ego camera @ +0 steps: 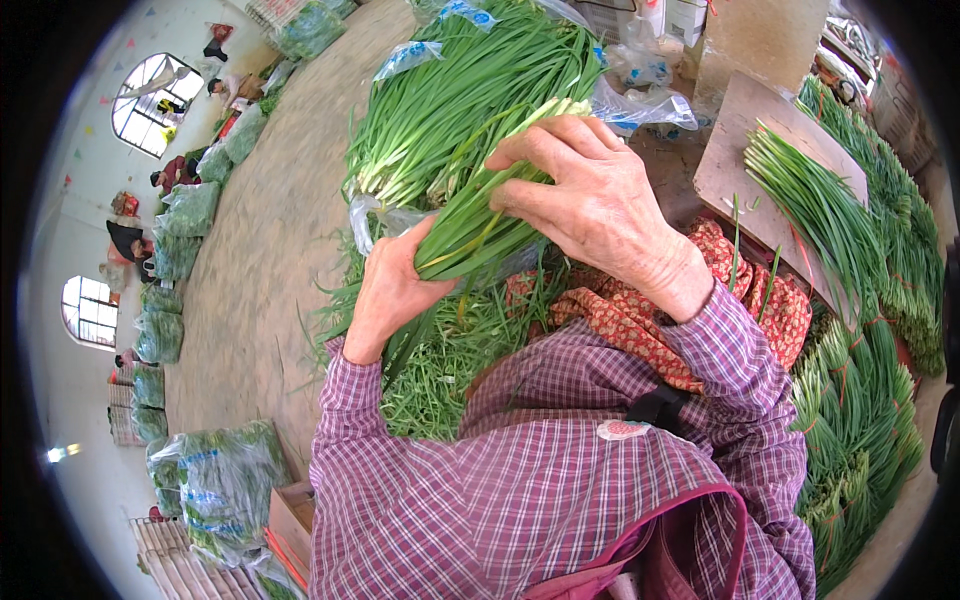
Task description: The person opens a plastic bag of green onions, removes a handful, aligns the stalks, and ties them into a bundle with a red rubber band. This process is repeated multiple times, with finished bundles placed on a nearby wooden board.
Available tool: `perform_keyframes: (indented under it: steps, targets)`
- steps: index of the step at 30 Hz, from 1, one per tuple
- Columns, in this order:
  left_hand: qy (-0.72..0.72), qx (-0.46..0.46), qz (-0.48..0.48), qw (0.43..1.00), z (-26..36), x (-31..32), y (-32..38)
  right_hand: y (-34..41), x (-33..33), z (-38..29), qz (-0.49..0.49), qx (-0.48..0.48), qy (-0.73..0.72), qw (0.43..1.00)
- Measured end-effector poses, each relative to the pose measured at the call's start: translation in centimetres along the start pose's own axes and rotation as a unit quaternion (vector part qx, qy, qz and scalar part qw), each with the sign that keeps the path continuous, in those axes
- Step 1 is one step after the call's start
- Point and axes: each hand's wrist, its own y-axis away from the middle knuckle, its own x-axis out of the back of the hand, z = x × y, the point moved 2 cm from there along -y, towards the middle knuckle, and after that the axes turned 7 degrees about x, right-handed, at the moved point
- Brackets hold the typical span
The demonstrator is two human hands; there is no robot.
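Observation:
My left hand point(401, 281) is closed around a bunch of long green leafy stalks, which look like garlic chives point(480, 225). The pale stem ends of this bunch point up and to the right. Over its upper part lies my right hand point(577, 187), thumb and fingers bent at the leaves; whether it pinches any is hard to tell. Just beyond both hands is a large heap of the same greens point(465, 97) on clear plastic with blue print. Loose leaves point(442, 367) cover the area below my hands. A red flowered cloth point(742, 277) lies by my right forearm.
At the right, a board point(720, 157) carries a bunch of greens point(810, 195). Tied bundles point(855, 420) are piled beside and below it. Bagged greens point(232, 480) stand at lower left near a cardboard box point(289, 517). Several people sit along the far left wall among bags.

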Motion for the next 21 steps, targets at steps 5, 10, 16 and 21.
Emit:
perform_keyframes:
  steps: [5,10,16,21]
  targets:
    - [-0.020,-0.039,0.026,0.999,-0.3,0.0,-0.1,0.9,0.2,1.1,0.122,-0.122,-0.150,0.974]
    - [-0.007,-0.056,0.061,0.997,-0.9,0.0,0.0,4.6,2.3,6.2,0.328,-0.340,-0.578,0.666]
    - [-0.110,-0.038,0.158,0.981,-1.9,0.2,0.7,9.4,7.9,10.0,0.342,-0.387,-0.477,0.712]
    - [-0.102,-0.032,0.164,0.981,-2.1,-0.1,0.5,8.0,4.9,4.9,-0.028,-0.270,-0.066,0.960]
